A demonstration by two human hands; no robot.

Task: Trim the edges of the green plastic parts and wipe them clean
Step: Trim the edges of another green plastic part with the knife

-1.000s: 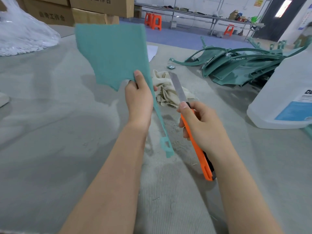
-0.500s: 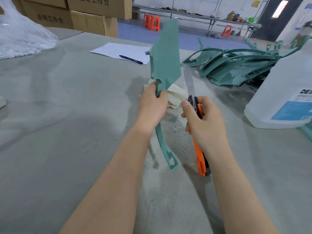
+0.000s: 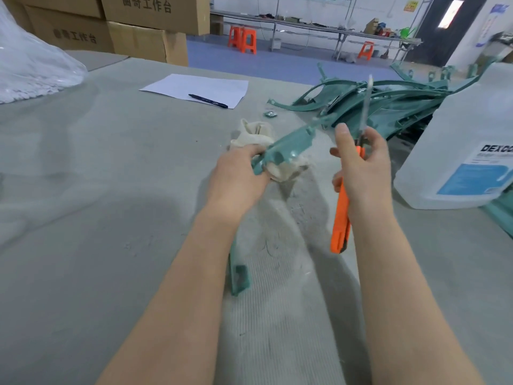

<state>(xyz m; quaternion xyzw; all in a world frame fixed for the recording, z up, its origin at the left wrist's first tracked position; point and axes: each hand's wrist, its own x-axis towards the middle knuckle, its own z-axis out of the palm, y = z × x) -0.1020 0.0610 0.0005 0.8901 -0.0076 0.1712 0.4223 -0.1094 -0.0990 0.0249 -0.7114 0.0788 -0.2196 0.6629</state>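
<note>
Probably mid-trim: the left hand [image 3: 238, 176] has its grip round a curved green plastic part [image 3: 288, 147], the right hand [image 3: 363, 168] round an orange-handled utility knife [image 3: 341, 218] held clear of it, with wiping and the heap of green plastic parts [image 3: 388, 107] seemingly left to do.

Pen [image 3: 208, 100] on paper [image 3: 194, 86] at far side of table [image 3: 97, 204], rag [image 3: 256, 134] nearer, beneath held part [image 3: 288, 145], knife [image 3: 340, 218] right of it, pile of parts [image 3: 388, 107] behind jug [image 3: 458, 151] at right

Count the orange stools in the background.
3. Two orange stools stand side by side right of the cardboard boxes; the third is farther right. More may be hidden.
</note>
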